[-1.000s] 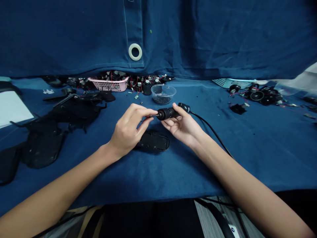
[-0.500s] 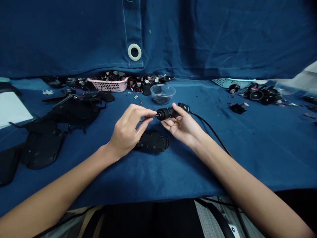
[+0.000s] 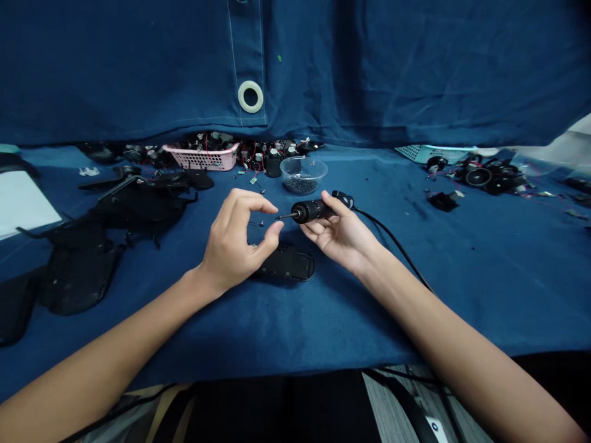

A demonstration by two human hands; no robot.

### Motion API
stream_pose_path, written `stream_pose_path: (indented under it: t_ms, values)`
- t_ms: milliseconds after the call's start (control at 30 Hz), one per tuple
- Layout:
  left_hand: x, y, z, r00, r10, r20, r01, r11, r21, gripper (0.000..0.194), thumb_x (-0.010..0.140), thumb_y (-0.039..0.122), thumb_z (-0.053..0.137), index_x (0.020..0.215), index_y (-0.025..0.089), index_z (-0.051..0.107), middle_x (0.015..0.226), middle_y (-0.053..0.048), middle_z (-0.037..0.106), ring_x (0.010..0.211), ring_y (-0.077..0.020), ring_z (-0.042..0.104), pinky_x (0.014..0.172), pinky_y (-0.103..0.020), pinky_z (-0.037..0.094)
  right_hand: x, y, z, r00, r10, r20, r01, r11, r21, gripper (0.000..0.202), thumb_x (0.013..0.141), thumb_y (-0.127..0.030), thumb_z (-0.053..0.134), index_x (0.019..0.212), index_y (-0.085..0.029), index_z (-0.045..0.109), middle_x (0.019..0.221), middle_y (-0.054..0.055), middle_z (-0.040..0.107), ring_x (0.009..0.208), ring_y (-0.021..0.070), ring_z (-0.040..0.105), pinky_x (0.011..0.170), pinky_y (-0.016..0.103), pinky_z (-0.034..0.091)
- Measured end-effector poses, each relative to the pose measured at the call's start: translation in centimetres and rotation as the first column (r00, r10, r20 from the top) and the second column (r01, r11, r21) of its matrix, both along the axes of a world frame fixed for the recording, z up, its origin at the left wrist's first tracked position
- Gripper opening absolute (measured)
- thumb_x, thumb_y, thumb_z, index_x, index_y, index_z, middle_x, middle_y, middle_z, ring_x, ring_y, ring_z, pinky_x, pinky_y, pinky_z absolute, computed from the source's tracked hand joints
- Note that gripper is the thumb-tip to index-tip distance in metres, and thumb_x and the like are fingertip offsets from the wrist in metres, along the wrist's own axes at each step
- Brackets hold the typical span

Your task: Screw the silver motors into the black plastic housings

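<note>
My right hand (image 3: 339, 237) is wrapped round a black corded electric screwdriver (image 3: 314, 211), held level with its thin metal bit (image 3: 287, 215) pointing left. Around the bit's tip, my left hand (image 3: 237, 243) has its thumb and forefinger apart, with nothing seen between them. Below them a black elongated plastic shell (image 3: 290, 263) lies on the blue cloth, its left end hidden behind my left hand. A clear round bowl (image 3: 303, 175) with many small dark pieces stands just beyond the screwdriver.
Black plastic parts (image 3: 83, 264) and a white sheet (image 3: 25, 203) lie on the left. At the back are a pink basket (image 3: 203, 159) and a light-blue basket (image 3: 431, 152), with wired black parts (image 3: 489, 175) at right. A blue curtain (image 3: 295, 74) hangs behind.
My left thumb and forefinger have parted and let go of the screwdriver's bit, which now shows along its length. My right hand and the screwdriver have stayed in place.
</note>
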State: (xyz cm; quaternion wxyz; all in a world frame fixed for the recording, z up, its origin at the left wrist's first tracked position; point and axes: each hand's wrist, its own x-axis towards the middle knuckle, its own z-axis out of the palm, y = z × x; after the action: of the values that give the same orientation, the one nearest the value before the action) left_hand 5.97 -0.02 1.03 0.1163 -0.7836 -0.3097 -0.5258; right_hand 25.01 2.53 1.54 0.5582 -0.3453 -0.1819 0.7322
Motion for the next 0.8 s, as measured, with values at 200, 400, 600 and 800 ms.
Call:
stream_pose_path:
  t_ms: [200,400,600,800]
  values:
    - [-0.07,0.13,-0.06,0.999,0.008,-0.036,-0.007,1.000,0.026,0.014,0.083,0.013,0.062,0.095,0.018,0.055,0.090,-0.003,0.061,0.088,-0.0181,0.059,0.080,-0.034,0.049,0.05,0.08,-0.29,1.000,0.011,0.001,-0.011,1.000,0.005,0.018,0.088,-0.031,0.064,0.079,-0.017,0.056,0.074,0.004,0.072,0.071,0.0148,0.072,0.072,0.026,0.061]
    - [-0.14,0.13,0.06,0.999,0.004,-0.044,-0.003,1.000,0.030,0.015,0.082,0.012,0.063,0.094,0.017,0.056,0.089,-0.004,0.061,0.087,-0.0183,0.060,0.080,-0.034,0.049,0.13,0.05,-0.32,1.000,0.001,-0.001,-0.001,1.000,0.005,0.017,0.088,-0.029,0.063,0.079,-0.017,0.057,0.074,0.004,0.072,0.072,0.0151,0.072,0.071,0.027,0.062]
    - [0.00,0.21,-0.15,0.999,-0.017,-0.028,0.017,1.000,0.011,0.016,0.083,0.009,0.061,0.095,0.018,0.055,0.088,-0.002,0.061,0.085,-0.0168,0.059,0.079,-0.033,0.050,-0.08,-0.31,-0.10,1.000,-0.011,0.013,0.010,1.000,0.015,0.017,0.090,-0.028,0.061,0.079,-0.015,0.057,0.074,0.005,0.073,0.069,0.0148,0.072,0.071,0.025,0.061]
    - [0.13,0.19,-0.47,1.000,-0.030,-0.005,0.030,0.999,-0.020,0.015,0.084,0.009,0.061,0.093,0.019,0.054,0.086,-0.001,0.060,0.082,-0.0152,0.059,0.076,-0.031,0.049,-0.30,-0.45,-0.22,0.999,-0.021,0.037,0.020,1.000,0.023,0.017,0.090,-0.030,0.061,0.082,-0.015,0.057,0.074,0.005,0.072,0.070,0.0145,0.072,0.071,0.024,0.060]
